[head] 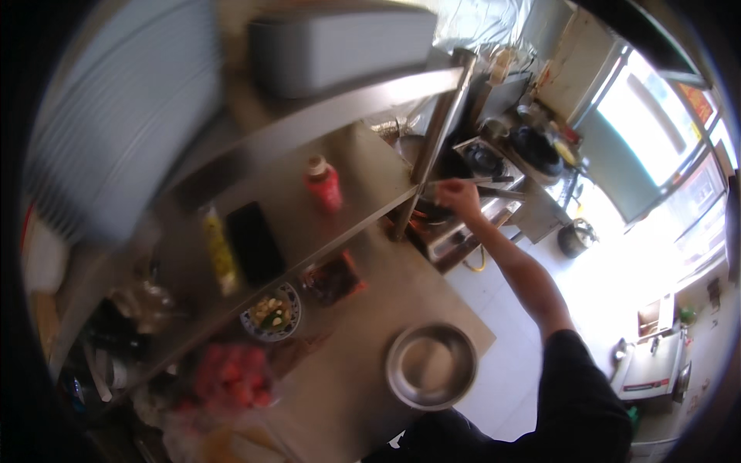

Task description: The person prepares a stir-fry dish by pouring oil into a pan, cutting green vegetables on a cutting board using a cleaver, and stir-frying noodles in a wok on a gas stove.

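My right hand (459, 198) reaches out from a black sleeve, over the near edge of a stove (457, 234) and beside the metal post (440, 124) of a shelf. Its fingers are bent and blurred, and whether they hold anything cannot be told. Dark cookware, partly hidden, lies below and around the hand. My left hand is out of view. A steel bowl (432, 367) stands on the counter (353, 324) close to my body. Farther left are a patterned bowl (272, 312) with chopped garlic and something green, and a dark packet (333, 279) with red edges.
Above the counter runs a metal shelf (370, 223) with a red bottle (324, 184), a yellow packet (220, 252) and a black container (255, 243). A bag of red items (234, 376) lies at lower left. A pot (576, 238) stands on the floor beyond the stove.
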Demonstrator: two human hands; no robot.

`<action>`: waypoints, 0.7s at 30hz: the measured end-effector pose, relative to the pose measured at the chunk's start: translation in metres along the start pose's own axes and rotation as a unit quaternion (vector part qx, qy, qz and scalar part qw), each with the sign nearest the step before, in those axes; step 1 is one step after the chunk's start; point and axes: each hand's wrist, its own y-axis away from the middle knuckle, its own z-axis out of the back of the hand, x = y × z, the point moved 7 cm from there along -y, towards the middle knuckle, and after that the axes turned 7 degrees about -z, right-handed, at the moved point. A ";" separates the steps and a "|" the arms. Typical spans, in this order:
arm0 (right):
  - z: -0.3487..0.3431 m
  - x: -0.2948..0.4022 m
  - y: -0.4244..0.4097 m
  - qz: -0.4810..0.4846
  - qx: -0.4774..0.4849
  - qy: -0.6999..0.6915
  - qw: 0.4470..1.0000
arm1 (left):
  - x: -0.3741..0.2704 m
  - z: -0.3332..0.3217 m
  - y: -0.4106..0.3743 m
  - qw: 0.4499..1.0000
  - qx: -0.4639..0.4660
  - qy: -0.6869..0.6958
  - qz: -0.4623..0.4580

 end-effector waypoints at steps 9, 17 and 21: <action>-0.023 -0.075 -0.114 -0.002 0.023 0.310 0.951 | -0.011 -0.075 0.147 0.955 0.016 -0.289 -0.063; -0.020 -0.006 0.059 0.247 0.029 0.205 0.947 | -0.413 -0.061 0.070 0.884 -0.097 -0.205 -0.409; -0.035 0.040 0.248 0.240 0.131 0.183 0.944 | -0.523 -0.049 -0.041 0.761 -0.215 -0.288 -0.541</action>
